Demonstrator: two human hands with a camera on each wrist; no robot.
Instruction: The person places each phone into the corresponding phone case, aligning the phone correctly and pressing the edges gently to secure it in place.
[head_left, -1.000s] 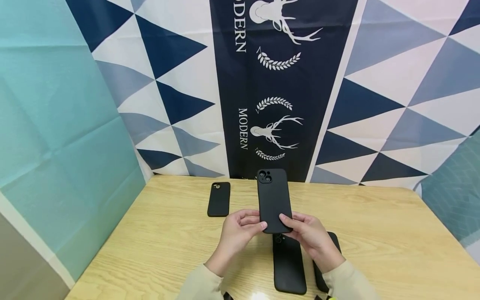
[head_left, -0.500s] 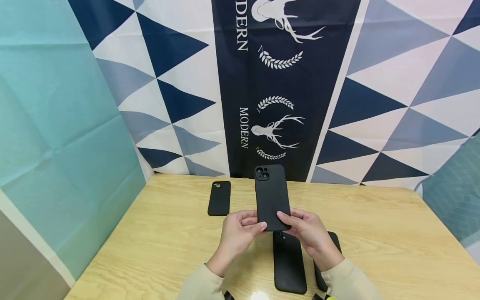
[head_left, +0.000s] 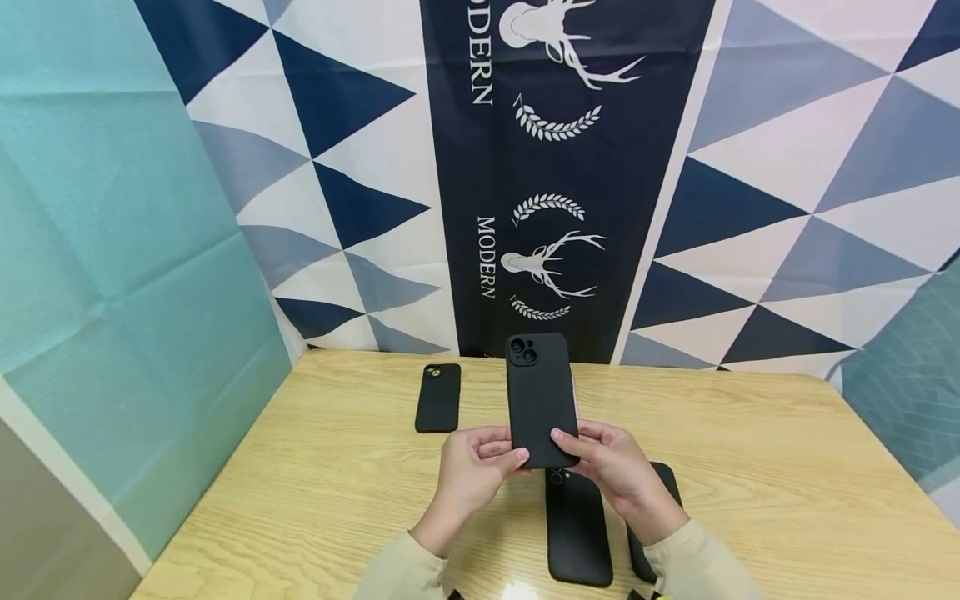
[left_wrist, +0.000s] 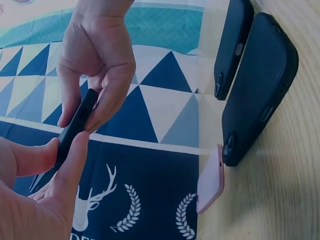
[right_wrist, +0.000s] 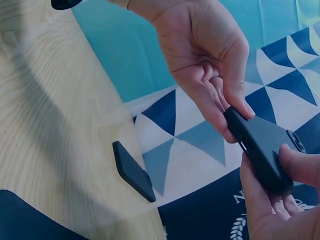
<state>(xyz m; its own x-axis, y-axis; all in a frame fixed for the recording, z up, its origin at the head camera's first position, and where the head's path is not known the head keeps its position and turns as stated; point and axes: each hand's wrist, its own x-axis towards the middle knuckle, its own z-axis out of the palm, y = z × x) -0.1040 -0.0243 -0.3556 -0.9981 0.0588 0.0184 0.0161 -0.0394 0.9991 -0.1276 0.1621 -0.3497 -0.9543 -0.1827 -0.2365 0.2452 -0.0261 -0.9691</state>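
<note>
A black phone case (head_left: 542, 400) is held up over the table, its camera cutouts at the upper left. My left hand (head_left: 472, 471) pinches its lower left corner, thumb on the back. At the lower right edge, my right hand (head_left: 618, 475) grips it, thumb pressed on the back. Both hands also show around the phone case (right_wrist: 260, 150) in the right wrist view. Behind it, a pink phone-like slab (left_wrist: 212, 181) lies on the table in the left wrist view, mostly hidden in the head view. What the case's front side looks like is hidden.
Another black phone case (head_left: 438, 398) lies at the back left of the wooden table (head_left: 315, 483). Two more lie nearer: one black case (head_left: 579, 533) below the hands, and a second black case (head_left: 640, 550) partly under the right forearm. A patterned cloth (head_left: 367, 167) hangs behind.
The held phone case has shifted slightly left, and a thin pink edge now shows beside it. Both hands keep their grip.
</note>
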